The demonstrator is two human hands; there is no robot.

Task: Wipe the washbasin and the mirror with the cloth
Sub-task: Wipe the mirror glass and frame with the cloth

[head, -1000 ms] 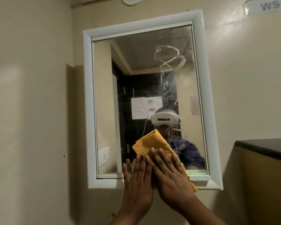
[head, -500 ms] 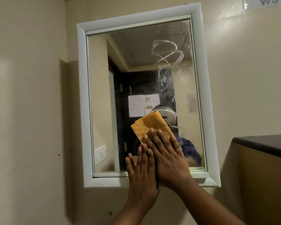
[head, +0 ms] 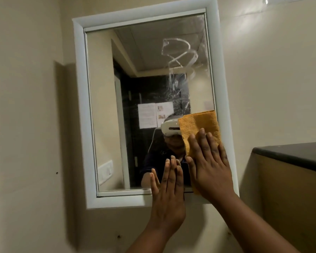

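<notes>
A white-framed mirror (head: 80, 106) hangs on the beige wall. White streaks and smears (head: 179, 59) mark its upper right glass. My right hand (head: 208, 165) lies flat on a folded orange cloth (head: 199, 125), pressing it against the lower right part of the glass, next to the frame. My left hand (head: 169, 189) rests flat, fingers together, on the mirror's bottom edge with nothing in it. The washbasin is out of view.
A dark countertop (head: 295, 156) on a beige cabinet juts out at the right, close to my right forearm. The mirror reflects a person with a white headset, a dark door with papers and a wall switch.
My right hand has slid the cloth up and to the right across the lower glass, from the middle toward the right frame. My left hand has stayed at the bottom edge.
</notes>
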